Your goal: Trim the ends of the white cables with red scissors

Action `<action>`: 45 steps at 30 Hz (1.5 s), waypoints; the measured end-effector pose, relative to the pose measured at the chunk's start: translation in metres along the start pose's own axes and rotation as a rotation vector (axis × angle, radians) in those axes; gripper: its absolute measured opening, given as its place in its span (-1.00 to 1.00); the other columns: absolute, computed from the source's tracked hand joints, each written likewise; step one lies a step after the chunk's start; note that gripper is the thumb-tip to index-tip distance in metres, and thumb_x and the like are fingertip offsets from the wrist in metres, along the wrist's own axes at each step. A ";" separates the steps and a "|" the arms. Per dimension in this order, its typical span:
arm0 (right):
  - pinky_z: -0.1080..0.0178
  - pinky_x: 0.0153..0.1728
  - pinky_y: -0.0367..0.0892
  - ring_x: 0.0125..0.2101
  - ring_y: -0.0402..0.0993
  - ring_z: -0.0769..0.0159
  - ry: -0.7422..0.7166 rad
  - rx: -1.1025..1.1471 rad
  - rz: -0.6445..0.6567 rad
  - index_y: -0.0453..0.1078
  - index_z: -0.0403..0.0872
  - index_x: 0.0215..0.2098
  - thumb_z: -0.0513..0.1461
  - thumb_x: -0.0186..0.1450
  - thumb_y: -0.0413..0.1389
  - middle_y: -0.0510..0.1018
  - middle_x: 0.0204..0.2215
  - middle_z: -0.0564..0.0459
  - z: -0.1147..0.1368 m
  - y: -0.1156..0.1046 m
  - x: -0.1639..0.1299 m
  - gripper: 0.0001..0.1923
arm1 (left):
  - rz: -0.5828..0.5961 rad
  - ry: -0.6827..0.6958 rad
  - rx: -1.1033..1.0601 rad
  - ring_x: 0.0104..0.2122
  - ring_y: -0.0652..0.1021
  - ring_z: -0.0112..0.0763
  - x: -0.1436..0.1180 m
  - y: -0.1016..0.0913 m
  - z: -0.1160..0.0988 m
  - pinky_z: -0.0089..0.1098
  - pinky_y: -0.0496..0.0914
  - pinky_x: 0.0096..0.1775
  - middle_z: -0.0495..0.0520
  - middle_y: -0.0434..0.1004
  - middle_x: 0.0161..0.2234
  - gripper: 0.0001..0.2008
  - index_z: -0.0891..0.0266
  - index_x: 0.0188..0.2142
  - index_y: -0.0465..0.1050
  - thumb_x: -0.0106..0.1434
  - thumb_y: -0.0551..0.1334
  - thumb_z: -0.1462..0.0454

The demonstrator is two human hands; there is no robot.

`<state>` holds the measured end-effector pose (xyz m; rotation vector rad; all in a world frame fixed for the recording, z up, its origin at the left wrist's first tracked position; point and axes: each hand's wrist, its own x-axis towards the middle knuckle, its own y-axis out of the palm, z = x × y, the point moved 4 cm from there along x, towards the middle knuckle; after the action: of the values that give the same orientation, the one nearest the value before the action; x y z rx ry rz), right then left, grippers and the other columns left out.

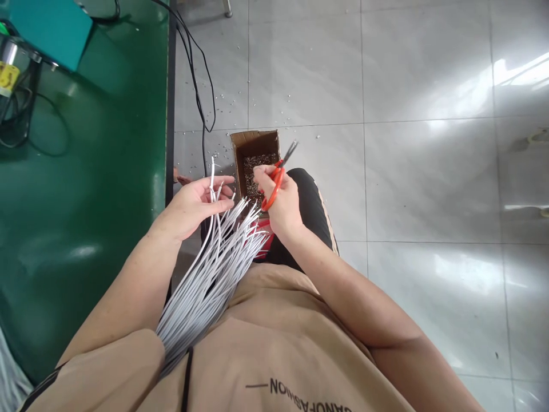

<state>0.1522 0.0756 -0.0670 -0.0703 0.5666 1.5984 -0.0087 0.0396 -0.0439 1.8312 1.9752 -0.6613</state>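
- Floor (429, 183): big grey glossy tiles, thin dark seams; bright glare at right; small pale bits (217, 154) scattered near the table edge and around the box.
- Table (107, 171): green, shiny top along the person's left, dark edge; teal unit (54, 28) at its far corner; yellow-banded tool (8, 77) with black cord beside it; more pale strands (11, 366) at the lower left corner.
- Black cables (197, 91) hang off the table's far end, looping down beside its edge; furniture foot (228, 10) at top of view.
- Box (257, 146): open cardboard, just ahead of the lap; silvery scraps inside; red item (266, 243) partly hidden below it.
- Wires (214, 274): white bunch slanting across the lap, near ends against the shirt (266, 343), tips fanned toward the box.
- Left hand (195, 203): grasping a few wires between thumb and fingers, tips poking up past it.
- Right hand (281, 209): fingers curled round red scissors (280, 178), blades pointing away; thumb and forefinger close together over the box; cannot tell if anything is pinched there.
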 end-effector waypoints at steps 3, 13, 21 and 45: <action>0.31 -0.29 0.26 -0.39 0.34 0.41 -0.189 -0.358 0.133 0.36 -0.08 -0.44 -0.10 0.25 0.12 0.46 -0.43 0.10 0.013 0.011 -0.004 -0.78 | 0.016 0.012 -0.003 -0.31 0.53 -0.42 0.000 0.004 -0.001 -0.29 0.45 -0.12 0.00 0.52 -0.31 -0.41 0.23 -0.04 0.51 -0.13 0.50 0.32; 0.33 -0.38 0.21 -0.44 0.32 0.42 -0.176 -0.641 0.206 0.38 -0.10 -0.47 -0.19 0.21 0.09 0.46 -0.45 0.11 0.002 0.015 -0.005 -0.85 | 0.091 -0.024 0.029 -0.32 0.55 -0.41 -0.002 0.002 -0.002 -0.33 0.43 -0.13 -0.03 0.55 -0.33 -0.38 0.17 0.01 0.49 -0.10 0.49 0.33; 0.33 -0.41 0.20 -0.48 0.28 0.43 0.007 -0.346 0.300 0.39 -0.11 -0.52 -0.15 0.15 0.17 0.44 -0.55 0.15 -0.005 0.006 -0.010 -0.80 | -0.053 0.001 -0.028 -0.42 0.55 -0.44 0.000 -0.002 -0.005 -0.35 0.42 -0.25 -0.06 0.51 -0.43 -0.35 0.29 0.01 0.43 -0.11 0.51 0.31; 0.27 -0.48 0.08 -0.49 0.37 0.33 -0.160 -1.285 0.359 0.42 -0.08 -0.48 -0.03 0.26 0.02 0.51 -0.50 0.02 -0.001 -0.004 -0.003 -0.66 | -0.069 0.076 0.010 -0.45 0.59 -0.41 -0.004 0.003 -0.011 -0.37 0.45 -0.33 -0.03 0.54 -0.40 -0.45 0.29 -0.02 0.44 -0.04 0.47 0.30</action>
<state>0.1564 0.0724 -0.0680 -0.8191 -0.6784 2.0605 -0.0047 0.0423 -0.0332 1.8262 2.0954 -0.6318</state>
